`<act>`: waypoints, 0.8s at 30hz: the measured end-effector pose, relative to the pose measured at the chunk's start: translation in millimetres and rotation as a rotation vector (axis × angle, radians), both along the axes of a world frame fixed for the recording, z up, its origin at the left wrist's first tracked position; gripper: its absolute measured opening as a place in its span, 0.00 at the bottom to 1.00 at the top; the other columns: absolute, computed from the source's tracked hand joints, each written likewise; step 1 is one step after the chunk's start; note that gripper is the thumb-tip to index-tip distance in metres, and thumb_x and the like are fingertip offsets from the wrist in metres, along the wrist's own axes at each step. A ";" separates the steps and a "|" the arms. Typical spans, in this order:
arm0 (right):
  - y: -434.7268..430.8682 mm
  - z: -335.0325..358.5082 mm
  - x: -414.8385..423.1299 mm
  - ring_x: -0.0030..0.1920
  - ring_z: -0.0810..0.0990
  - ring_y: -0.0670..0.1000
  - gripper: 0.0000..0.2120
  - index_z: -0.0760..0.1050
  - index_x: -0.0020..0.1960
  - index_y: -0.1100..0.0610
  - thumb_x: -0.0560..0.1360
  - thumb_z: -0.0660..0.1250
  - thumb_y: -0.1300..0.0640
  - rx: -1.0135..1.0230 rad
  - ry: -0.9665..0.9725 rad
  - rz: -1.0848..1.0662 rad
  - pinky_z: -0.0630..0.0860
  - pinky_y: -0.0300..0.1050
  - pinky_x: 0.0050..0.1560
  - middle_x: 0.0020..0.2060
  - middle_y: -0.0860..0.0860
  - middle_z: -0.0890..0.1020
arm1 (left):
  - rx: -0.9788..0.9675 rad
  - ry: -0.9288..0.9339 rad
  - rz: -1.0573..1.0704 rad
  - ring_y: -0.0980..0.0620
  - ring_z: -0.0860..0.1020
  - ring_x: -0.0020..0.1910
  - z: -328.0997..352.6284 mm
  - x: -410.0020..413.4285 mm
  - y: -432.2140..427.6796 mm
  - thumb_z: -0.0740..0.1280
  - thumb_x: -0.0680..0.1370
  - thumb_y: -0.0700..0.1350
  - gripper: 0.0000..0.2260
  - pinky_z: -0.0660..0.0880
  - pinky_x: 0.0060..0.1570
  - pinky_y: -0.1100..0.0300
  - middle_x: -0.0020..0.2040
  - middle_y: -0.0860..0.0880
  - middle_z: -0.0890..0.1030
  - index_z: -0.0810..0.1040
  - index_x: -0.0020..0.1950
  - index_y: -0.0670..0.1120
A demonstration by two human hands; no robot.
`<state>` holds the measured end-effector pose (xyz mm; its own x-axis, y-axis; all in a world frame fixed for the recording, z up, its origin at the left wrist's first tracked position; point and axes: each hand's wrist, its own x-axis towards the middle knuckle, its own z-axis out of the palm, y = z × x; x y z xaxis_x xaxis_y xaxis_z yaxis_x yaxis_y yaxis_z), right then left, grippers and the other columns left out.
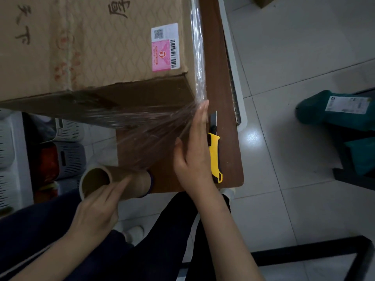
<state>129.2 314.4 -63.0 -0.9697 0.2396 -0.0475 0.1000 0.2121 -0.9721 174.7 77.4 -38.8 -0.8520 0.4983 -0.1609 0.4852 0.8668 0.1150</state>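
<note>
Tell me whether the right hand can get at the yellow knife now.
Likely yes: the right hand lies open just beside the knife on the table, with nothing between them.

I get just one view, from the camera on the person's head. It looks forward and steeply down onto the near end of the brown surface (218,67), with the floor (304,47) on the right and the person's legs (172,230) at the bottom. It sits close: the left hand (97,211) on the film roll (123,183) and the right hand (194,151) fill the middle.
</note>
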 end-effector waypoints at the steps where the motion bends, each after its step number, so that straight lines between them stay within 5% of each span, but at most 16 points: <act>1: -4.2 -1.2 1.0 0.79 0.39 0.54 0.38 0.39 0.77 0.63 0.76 0.59 0.71 0.005 -0.003 0.001 0.44 0.39 0.76 0.78 0.60 0.41 | -0.015 0.028 0.015 0.48 0.76 0.39 0.3 -2.3 0.8 0.54 0.69 0.33 0.23 0.79 0.28 0.55 0.41 0.40 0.82 0.70 0.63 0.40; 4: -21.4 -5.7 8.3 0.78 0.37 0.51 0.39 0.39 0.77 0.64 0.75 0.59 0.71 0.014 -0.018 -0.008 0.44 0.38 0.75 0.78 0.62 0.38 | -0.056 0.061 0.077 0.42 0.78 0.30 0.2 -7.0 3.0 0.58 0.66 0.31 0.25 0.77 0.25 0.55 0.36 0.40 0.80 0.71 0.63 0.40; 8: -47.4 -6.4 13.8 0.78 0.39 0.43 0.36 0.45 0.78 0.62 0.76 0.59 0.69 -0.063 -0.054 -0.046 0.52 0.39 0.75 0.78 0.58 0.37 | -0.046 0.020 0.100 0.40 0.80 0.30 2.9 -8.7 10.0 0.55 0.71 0.38 0.21 0.76 0.25 0.55 0.38 0.38 0.82 0.71 0.63 0.40; 12: -59.2 2.6 4.1 0.77 0.54 0.42 0.28 0.59 0.74 0.59 0.77 0.63 0.66 -0.202 -0.124 -0.380 0.64 0.47 0.74 0.79 0.51 0.52 | 0.071 -0.098 0.265 0.39 0.75 0.55 1.7 -6.5 14.7 0.61 0.73 0.42 0.24 0.79 0.35 0.46 0.63 0.40 0.72 0.63 0.69 0.43; 16: -65.4 8.1 -3.0 0.77 0.56 0.42 0.27 0.61 0.74 0.54 0.78 0.65 0.62 -0.279 -0.215 -0.434 0.65 0.45 0.73 0.78 0.46 0.50 | 0.131 -0.173 0.460 0.41 0.68 0.61 -0.1 -6.4 13.3 0.73 0.69 0.34 0.32 0.77 0.47 0.39 0.64 0.33 0.71 0.64 0.70 0.36; 20: -78.5 7.3 -0.5 0.73 0.48 0.34 0.36 0.49 0.78 0.44 0.78 0.66 0.58 -0.416 -0.340 -0.218 0.56 0.24 0.68 0.77 0.41 0.36 | -0.039 -0.143 0.331 0.39 0.69 0.63 1.3 -11.2 -0.8 0.61 0.73 0.60 0.33 0.72 0.56 0.42 0.67 0.36 0.69 0.66 0.70 0.38; 21: -82.5 7.1 -0.6 0.72 0.46 0.33 0.39 0.47 0.78 0.42 0.77 0.67 0.57 -0.483 -0.364 -0.186 0.55 0.26 0.69 0.77 0.41 0.35 | -0.078 -0.136 0.329 0.37 0.70 0.61 2.5 -13.4 -4.4 0.58 0.72 0.65 0.36 0.70 0.55 0.42 0.68 0.37 0.69 0.67 0.69 0.39; 24: -96.1 2.8 -5.6 0.77 0.47 0.40 0.44 0.42 0.75 0.32 0.73 0.70 0.49 -0.619 -0.350 -0.177 0.58 0.52 0.76 0.79 0.41 0.45 | -0.154 -0.129 0.351 0.36 0.70 0.60 9.0 -17.8 -8.7 0.60 0.66 0.65 0.38 0.67 0.52 0.42 0.69 0.40 0.69 0.68 0.69 0.44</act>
